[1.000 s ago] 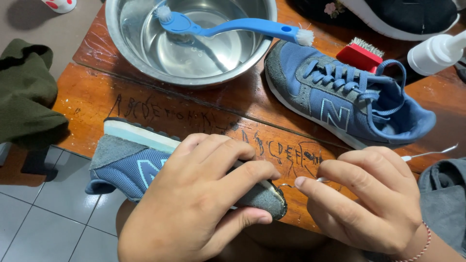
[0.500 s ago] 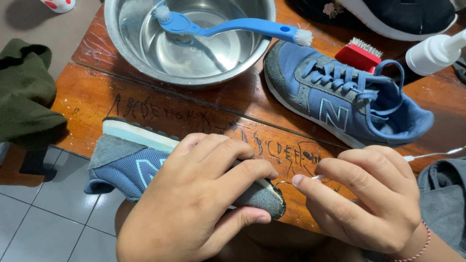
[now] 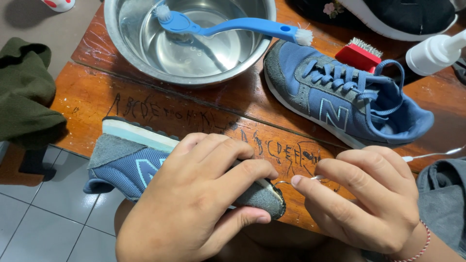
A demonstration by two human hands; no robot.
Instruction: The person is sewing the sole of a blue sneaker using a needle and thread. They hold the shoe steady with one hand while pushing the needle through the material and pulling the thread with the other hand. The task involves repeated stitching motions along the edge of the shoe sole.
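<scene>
a blue and grey suede sneaker (image 3: 131, 162) lies on its side at the near edge of the wooden table (image 3: 160, 109), its pale sole turned up and away, its heel hanging out over the tiled floor (image 3: 43, 218). the left hand (image 3: 199, 204) is clamped over the shoe's middle and toe, fingers wrapped across the upper and thumb tucked beneath the grey toe cap. just past that toe the right hand (image 3: 369, 201) has its thumb and forefinger pressed together on a thin, pale, thread-like piece (image 3: 314, 178); what it is cannot be told, and it is too fine to see whether it joins the shoe. a red string bracelet (image 3: 421, 242) circles that wrist.

further back, the matching blue sneaker (image 3: 340, 99) sits upright with its laces tied, toe toward a steel bowl (image 3: 116, 39) holding water. a blue long-handled brush (image 3: 228, 26) lies across the bowl, its small bristled end reaching the second shoe's toe. a red brush (image 3: 358, 54) rests behind that shoe, near a white spray bottle (image 3: 434, 53) and a dark shoe with a white sole (image 3: 403, 14). an olive-green cloth (image 3: 24, 92) is heaped at the left, and grey fabric (image 3: 444, 194) lies at the right.
</scene>
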